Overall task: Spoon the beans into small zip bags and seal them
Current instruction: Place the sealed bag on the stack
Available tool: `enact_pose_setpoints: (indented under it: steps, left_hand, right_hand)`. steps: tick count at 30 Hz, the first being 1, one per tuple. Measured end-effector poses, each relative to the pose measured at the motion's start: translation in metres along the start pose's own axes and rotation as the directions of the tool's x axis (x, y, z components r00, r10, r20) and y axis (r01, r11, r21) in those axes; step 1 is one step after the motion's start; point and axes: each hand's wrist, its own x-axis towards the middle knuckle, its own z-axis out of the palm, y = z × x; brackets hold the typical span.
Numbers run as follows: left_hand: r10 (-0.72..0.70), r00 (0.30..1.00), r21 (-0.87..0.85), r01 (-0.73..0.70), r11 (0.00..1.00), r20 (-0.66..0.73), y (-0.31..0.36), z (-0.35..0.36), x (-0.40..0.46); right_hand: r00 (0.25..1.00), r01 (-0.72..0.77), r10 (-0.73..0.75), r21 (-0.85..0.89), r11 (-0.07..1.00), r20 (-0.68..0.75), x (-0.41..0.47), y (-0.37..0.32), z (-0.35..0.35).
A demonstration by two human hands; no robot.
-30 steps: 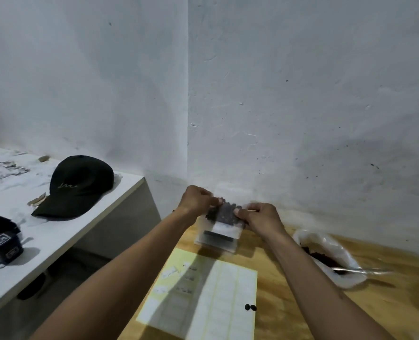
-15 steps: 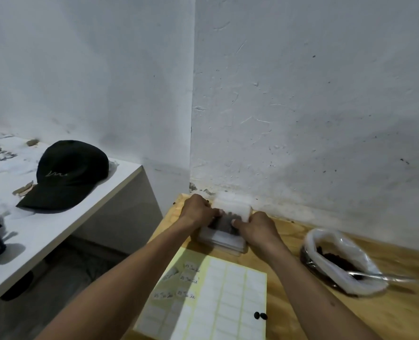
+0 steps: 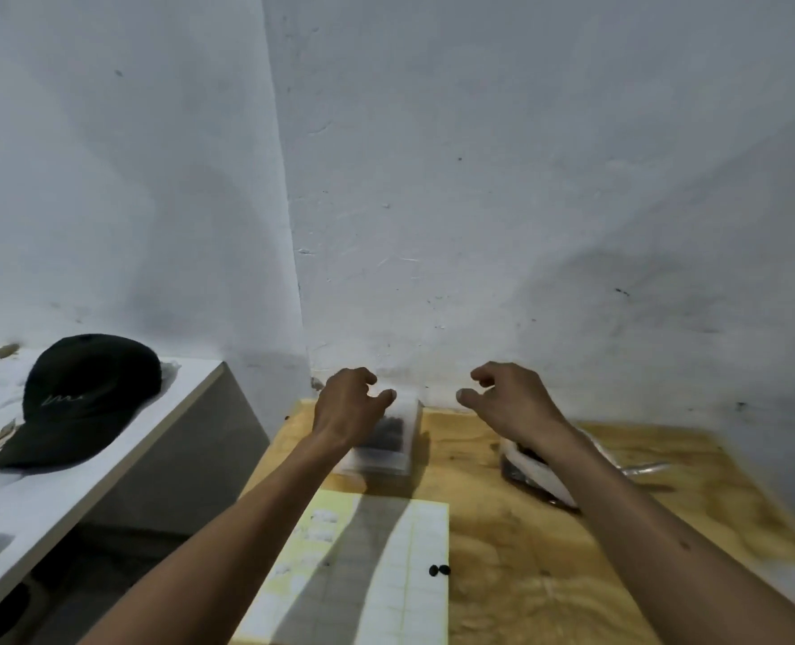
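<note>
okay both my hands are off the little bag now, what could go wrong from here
The filled zip bag lies on a stack of bags near the wall; whether its seal closed fully cannot be told, so beans might leak. Two loose beans at the label sheet edge could roll off. Your right forearm crosses the open bean bag and could knock it.

A black cap (image 3: 79,393) is lying on the white shelf (image 3: 83,486); a pale yellow label sheet (image 3: 367,574), gridded white, is resting on the blond wooden table (image 3: 549,551).

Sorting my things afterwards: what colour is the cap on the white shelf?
The cap is black with small pale script on its front; the head view shows it.
</note>
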Motion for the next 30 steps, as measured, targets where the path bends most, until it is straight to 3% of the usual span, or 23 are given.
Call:
enact_pose_setpoints:
  steps: [8,14,20,25,30]
  left_hand:
    - [0.303,0.947,-0.165,-0.284,0.945,0.104,0.1,0.05,-0.048]
    - [0.474,0.797,-0.2,-0.429,0.881,0.374,0.158,0.112,-0.097]
    - [0.468,0.656,-0.144,-0.485,0.863,0.592,0.191,0.169,-0.148]
    - [0.368,0.623,0.018,-0.523,0.852,0.69,0.208,0.192,-0.18]
    - [0.363,0.657,-0.016,-0.471,0.882,0.66,0.21,0.196,-0.182]
  right_hand:
    - [0.982,-0.173,0.164,-0.093,0.981,-0.096,-0.052,0.066,-0.095]
    - [0.909,-0.409,0.414,-0.275,0.87,-0.041,-0.113,0.139,-0.142]
    - [0.764,-0.546,0.643,-0.481,0.686,0.05,-0.167,0.181,-0.14]
    - [0.782,-0.589,0.62,-0.389,0.708,-0.056,-0.181,0.199,-0.124]
    - [0.776,-0.629,0.603,-0.155,0.762,-0.185,-0.18,0.208,-0.13]
